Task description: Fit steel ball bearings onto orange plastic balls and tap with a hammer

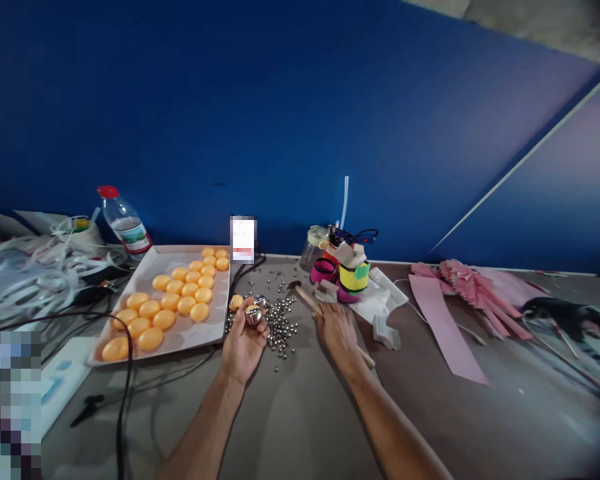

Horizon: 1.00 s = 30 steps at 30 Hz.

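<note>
My left hand [244,347], palm up with curled fingers, holds a shiny silver ball [253,315]. Just behind it, another mirror-bright round piece [261,301] and an orange ball [236,303] lie on the table. Small steel balls [280,323] are scattered between my two hands. My right hand [337,330] is lowered over the wooden handle [307,298] of a tool with a small dark head [294,285]; its fingers bend around the handle. The handle's rear end shows beyond my wrist.
At left, a white tray [180,340] bears several orange balls [170,301]. A bottle [127,227] stands behind it, and a black cable [129,360] loops in front. Behind my right hand are a glass jar [314,250] and tape rolls [353,277]. Pink strips [443,327] lie at right.
</note>
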Tool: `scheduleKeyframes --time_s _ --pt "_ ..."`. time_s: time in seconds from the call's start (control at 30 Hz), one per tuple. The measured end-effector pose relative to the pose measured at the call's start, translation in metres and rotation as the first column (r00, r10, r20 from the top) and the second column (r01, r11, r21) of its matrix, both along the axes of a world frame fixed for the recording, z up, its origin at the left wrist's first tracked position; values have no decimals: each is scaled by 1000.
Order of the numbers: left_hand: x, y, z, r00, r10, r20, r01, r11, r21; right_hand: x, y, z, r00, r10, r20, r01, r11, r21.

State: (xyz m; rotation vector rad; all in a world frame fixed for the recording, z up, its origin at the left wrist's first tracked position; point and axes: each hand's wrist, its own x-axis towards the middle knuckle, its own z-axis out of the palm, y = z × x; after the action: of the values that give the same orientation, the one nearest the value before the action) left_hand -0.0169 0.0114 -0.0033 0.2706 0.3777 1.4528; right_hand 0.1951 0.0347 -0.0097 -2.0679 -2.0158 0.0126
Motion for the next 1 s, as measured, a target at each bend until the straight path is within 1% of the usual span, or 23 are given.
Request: scheduleKeyframes --time_s 0.17,0.23,0.27,0.3,0.33,0.4,0.43,0.47,0.5,0.67,0.73,0.8,0.87,0.9,0.93,1.0 --pt "1 0 -1 1000 -14 -7 14 1000 -7 -1 3 -4 999 -38 6 38 999 -6" --pt "1 0 -1 1000 -11 -16 11 1000 -8 -2 3 -2 999 -32 7 32 999 37" --pt "2 -1 -1 1000 -7 -23 7 1000 -6 -3 2 0 1000 -4 -1 4 997 73" --pt "2 -1 -1 1000 -3 -31 3 1000 -6 -4 2 1 998 58 -18 -55 993 108" --pt "3 -2 0 999 -1 -41 1 1000 -9 -6 1 2 988 147 -45 -139 980 142" --pt "5 -3 0 998 -11 -58 9 1000 -23 -11 -1 2 927 357 -111 -333 924 189" --pt "6 -4 1 998 -25 -63 23 999 -31 -14 -2 1 888 438 -138 -408 891 200" --pt "7 -4 1 997 -32 -65 30 999 -32 -18 -3 0 859 488 -157 -455 867 204" --pt "8 -4 1 997 -36 -67 34 999 -28 -22 -4 -3 846 507 -167 -474 857 203" --pt "9 -5 3 997 -33 -74 32 999 -7 -35 -2 -16 860 481 -174 -451 873 183" --pt "9 -5 3 997 -31 -71 31 1000 -7 -35 0 -18 851 479 -214 -441 874 203" --pt "9 -4 2 997 -34 -67 33 999 -9 -34 0 -17 828 483 -284 -422 871 252" --pt "9 -4 1 997 -39 -60 38 999 -14 -33 -1 -12 781 490 -386 -384 866 322" --pt "9 -4 1 998 -42 -53 41 999 -21 -32 -2 -9 750 480 -455 -352 872 340" --pt "9 -4 1 998 -46 -45 44 999 -32 -32 -4 -5 713 451 -536 -313 890 332" --pt "9 -4 0 998 -51 -29 49 997 -62 -33 -7 1 618 337 -711 -236 941 241"
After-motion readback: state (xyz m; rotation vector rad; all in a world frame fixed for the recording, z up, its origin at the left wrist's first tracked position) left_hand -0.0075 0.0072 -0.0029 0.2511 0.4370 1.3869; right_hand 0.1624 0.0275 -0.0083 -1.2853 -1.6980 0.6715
